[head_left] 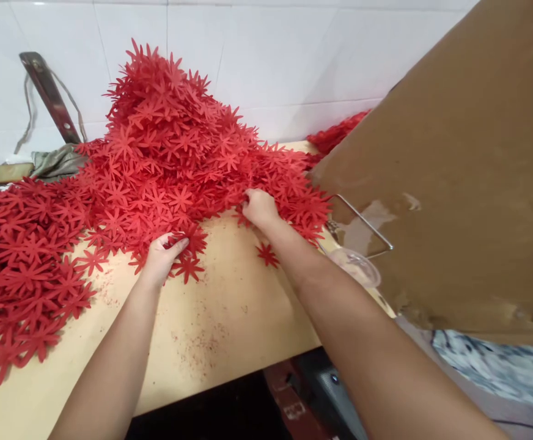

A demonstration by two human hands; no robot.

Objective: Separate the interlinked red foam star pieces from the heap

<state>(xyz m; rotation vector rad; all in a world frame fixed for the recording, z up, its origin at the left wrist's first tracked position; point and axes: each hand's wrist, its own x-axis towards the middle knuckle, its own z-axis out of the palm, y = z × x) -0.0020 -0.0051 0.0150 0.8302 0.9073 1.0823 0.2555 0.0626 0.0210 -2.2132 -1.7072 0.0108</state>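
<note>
A big heap of red flower-shaped pieces (165,140) rises against the wall and spreads over the back and left of the wooden table (230,305). My left hand (163,253) pinches several red flower pieces (194,239) between thumb and fingers at the heap's front edge. Further right, my right hand (260,208) touches the front of the heap with its fingers curled in; what they grip is too small to make out. One loose red flower piece (267,255) lies on the table beside my right forearm.
On the right, a large brown cardboard box (454,183) leans over the table's edge, near a metal wire frame (367,226) and a clear plastic lid (356,267). A metal bar (49,95) stands at the back left, beside a grey cloth (59,164).
</note>
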